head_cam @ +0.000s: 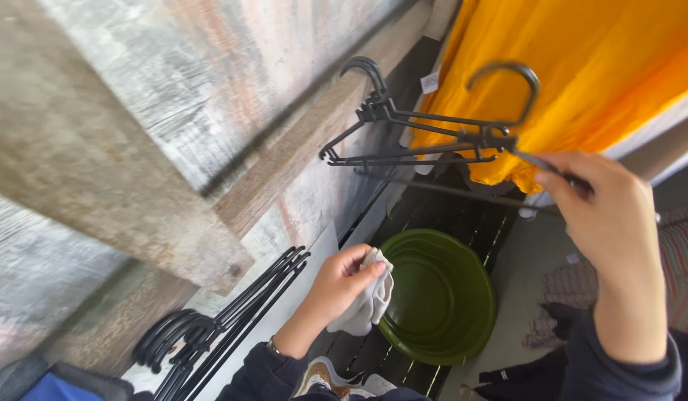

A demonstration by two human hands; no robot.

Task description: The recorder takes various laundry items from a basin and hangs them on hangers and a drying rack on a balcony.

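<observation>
1. Right hand (607, 215), raised, pinches two black hangers (426, 134) in a closed grip beside the orange garment (581, 67).
2. Left hand (340, 286), held lower, clutches one grey cloth (366, 304) over one green basin (448, 312).
3. More hangers (225, 319) lie bundled at lower left, uncountable.

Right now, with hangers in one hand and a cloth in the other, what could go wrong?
The right hand pinches the black hangers by one thin end only, so they could tip or slip out, possibly into the green basin below. Their hooks lie near the orange garment and might snag it. The left hand grips a grey cloth over the basin's edge; a loose grip could drop it in.
</observation>
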